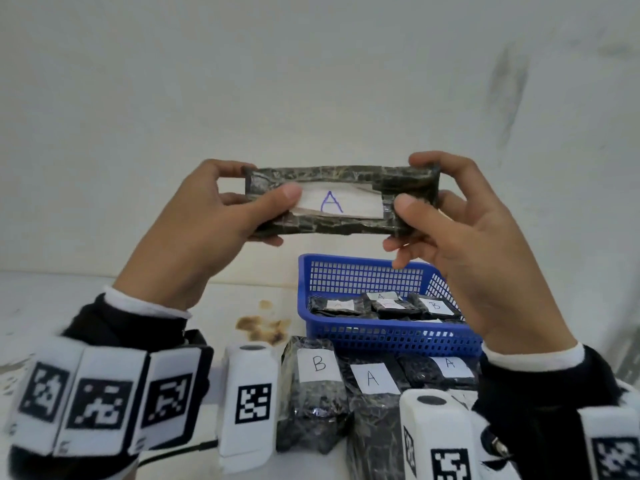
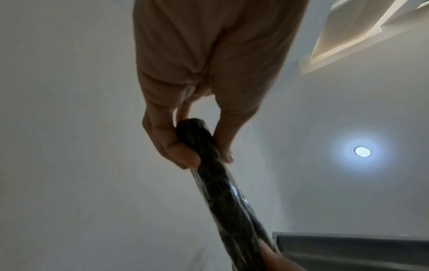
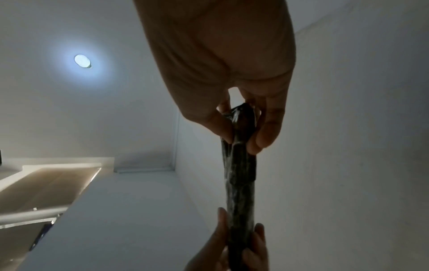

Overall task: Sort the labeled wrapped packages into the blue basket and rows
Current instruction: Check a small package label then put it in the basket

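Dark wrapped package (image 1: 341, 199) | long axis level, left-right | label A faces camera

A package (image 1: 341, 202) is held up above the table (image 1: 86, 299) — left hand (image 1: 207, 223) on its left end, right hand (image 1: 460, 230) on its right. Below and behind it sits the basket (image 1: 391, 336), with packages (image 1: 384, 306) lying inside. In front of the basket, a row (image 1: 370, 379) of packages lies side by side.
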Motion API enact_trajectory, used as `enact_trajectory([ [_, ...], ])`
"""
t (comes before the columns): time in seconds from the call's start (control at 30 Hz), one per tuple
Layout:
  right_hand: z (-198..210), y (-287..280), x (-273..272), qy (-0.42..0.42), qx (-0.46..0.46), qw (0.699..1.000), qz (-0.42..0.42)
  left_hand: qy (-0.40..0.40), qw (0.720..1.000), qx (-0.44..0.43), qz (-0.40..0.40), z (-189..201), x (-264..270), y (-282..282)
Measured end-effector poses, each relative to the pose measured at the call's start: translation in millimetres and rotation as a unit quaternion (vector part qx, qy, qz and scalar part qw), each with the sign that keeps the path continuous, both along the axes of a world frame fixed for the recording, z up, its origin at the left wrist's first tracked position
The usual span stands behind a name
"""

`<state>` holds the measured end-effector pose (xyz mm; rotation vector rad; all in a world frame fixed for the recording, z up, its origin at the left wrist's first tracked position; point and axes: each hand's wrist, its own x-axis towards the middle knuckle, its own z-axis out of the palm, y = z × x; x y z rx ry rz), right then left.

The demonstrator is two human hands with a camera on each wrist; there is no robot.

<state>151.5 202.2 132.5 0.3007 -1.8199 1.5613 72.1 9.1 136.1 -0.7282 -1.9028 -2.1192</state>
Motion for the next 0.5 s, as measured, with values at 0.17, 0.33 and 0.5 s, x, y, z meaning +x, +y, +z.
enact_trajectory([
  [0.17, -3.0, 2.9, -2.0, -0.02, 0.036, 0.999, -0.025, 0.005, 0.998, -0.057, -0.003, -2.4, 0.6, 3.6],
  [0.33, -2.7, 3.4, 0.4, -0.027, 0.061, 0.998, -0.024, 0.019, 0.998, -0.041, -0.031, -0.3, 6.5, 3.3],
  [0.5, -4.4, 1.5, -0.4, -0.022, 0.103, 0.993, -0.062, 0.039, 0.996, -0.081, -0.01, -3.0, 9.0, 8.7],
])
